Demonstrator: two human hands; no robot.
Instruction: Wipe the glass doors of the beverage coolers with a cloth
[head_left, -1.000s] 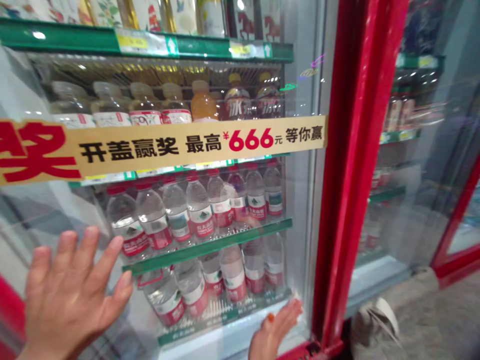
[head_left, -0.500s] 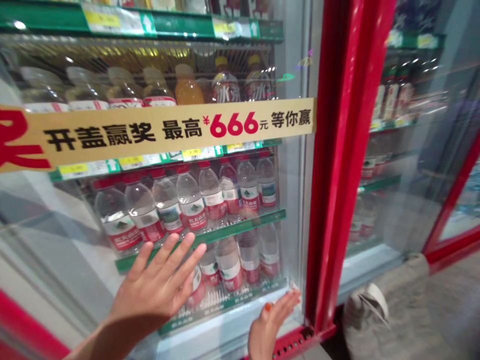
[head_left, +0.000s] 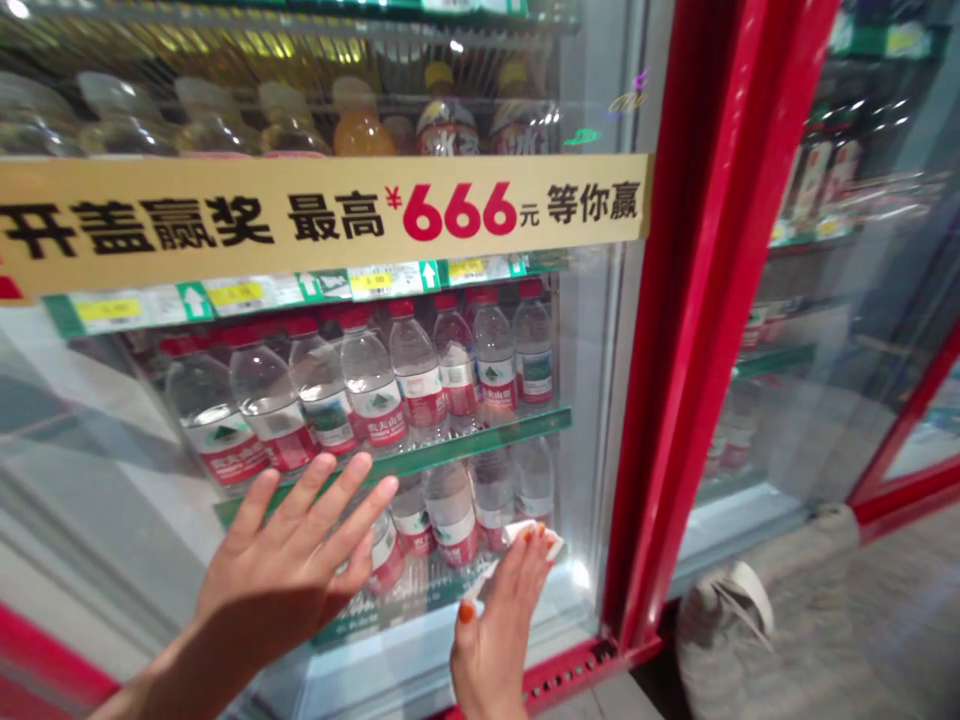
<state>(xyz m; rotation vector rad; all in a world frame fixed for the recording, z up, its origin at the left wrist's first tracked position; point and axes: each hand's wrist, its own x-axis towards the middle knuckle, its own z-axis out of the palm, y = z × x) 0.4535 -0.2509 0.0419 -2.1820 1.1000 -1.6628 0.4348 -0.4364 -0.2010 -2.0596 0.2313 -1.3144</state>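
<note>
My left hand point(head_left: 289, 560) is spread with its fingers apart against or just before the glass door point(head_left: 592, 330), holding nothing. Lower right of it, my right hand point(head_left: 504, 620) has its fingers together over a white tissue or cloth point(head_left: 551, 543), which shows around the fingertips at the glass. Behind the glass stand rows of red-capped water bottles point(head_left: 379, 395) on a green-edged shelf point(head_left: 480, 437), with more bottles point(head_left: 450, 515) below. A cream strip with large printed characters point(head_left: 322, 215) crosses the door above them.
A red door frame point(head_left: 694, 300) rises right of the glass. Beyond it is another glass-fronted cooler. At the lower right, a light shoe point(head_left: 724, 625) and grey trouser fabric show. Bottles with pale caps point(head_left: 202, 115) stand on the shelf above.
My right hand has moved left and up, and the white material now shows under its fingers. My left hand stays spread, slightly further left in view. The view has shifted a little downward.
</note>
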